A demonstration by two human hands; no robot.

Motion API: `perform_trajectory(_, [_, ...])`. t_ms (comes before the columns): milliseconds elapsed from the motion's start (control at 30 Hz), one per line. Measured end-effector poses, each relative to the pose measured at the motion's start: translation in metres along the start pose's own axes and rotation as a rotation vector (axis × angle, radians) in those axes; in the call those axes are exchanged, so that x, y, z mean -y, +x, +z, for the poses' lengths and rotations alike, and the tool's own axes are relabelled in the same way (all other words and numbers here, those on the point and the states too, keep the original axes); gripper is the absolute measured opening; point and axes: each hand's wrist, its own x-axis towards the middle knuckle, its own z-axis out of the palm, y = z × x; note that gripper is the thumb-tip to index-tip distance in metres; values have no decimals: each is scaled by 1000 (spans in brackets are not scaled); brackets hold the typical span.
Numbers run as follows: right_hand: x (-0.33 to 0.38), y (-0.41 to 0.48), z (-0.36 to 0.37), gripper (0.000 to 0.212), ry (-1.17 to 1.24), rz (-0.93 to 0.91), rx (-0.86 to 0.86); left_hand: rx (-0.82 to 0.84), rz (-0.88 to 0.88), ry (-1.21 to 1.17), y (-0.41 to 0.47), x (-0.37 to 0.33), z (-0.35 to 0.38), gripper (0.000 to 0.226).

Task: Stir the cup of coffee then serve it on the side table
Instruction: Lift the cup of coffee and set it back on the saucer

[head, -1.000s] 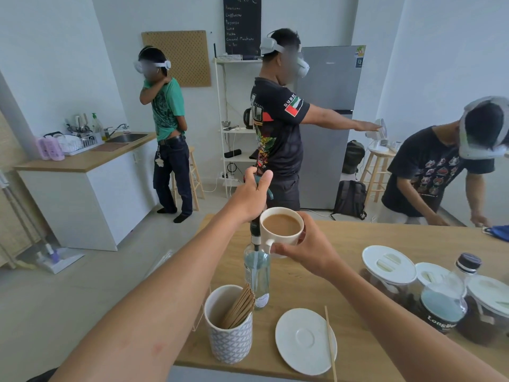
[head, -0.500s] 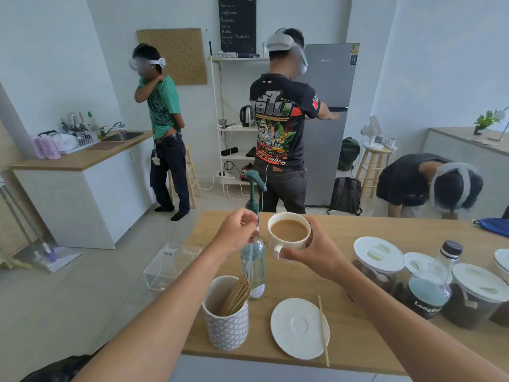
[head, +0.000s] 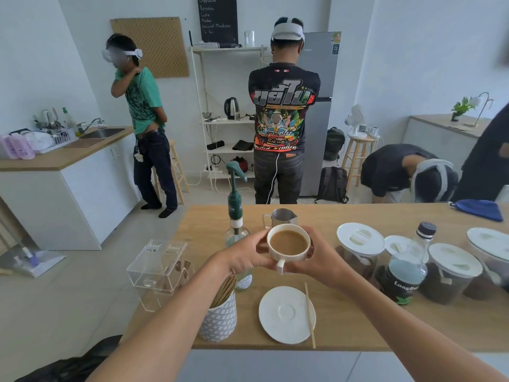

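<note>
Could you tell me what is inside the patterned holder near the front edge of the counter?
The patterned holder holds a bundle of wooden stir sticks leaning toward the right. Their tops are hidden behind the left forearm, and their lower ends sit out of sight inside.

It was a mock café set up in a plain white room. A chalkboard menu [head: 217, 19] listed coffee drinks (cappuccino, espresso, latte, mocha). A wooden desk [head: 344, 321] carried lidded jars [head: 360, 249] of dark grounds, a syrup pump bottle [head: 235, 213] and a milk jug [head: 281, 216]. Behind stood a fridge [head: 322, 111], a kettle [head: 230, 108] on shelves and a sink [head: 103, 132].
</note>
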Motion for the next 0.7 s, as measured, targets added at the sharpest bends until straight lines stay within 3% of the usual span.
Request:
perform_trajectory(200, [-23, -12, -2, 90, -22, 61, 58, -75, 1, 1, 4, 24, 24, 77])
perform_trajectory(700, [-81, -31, 18, 88, -155, 196, 173, -126, -100, -23, 19, 103, 66, 70])
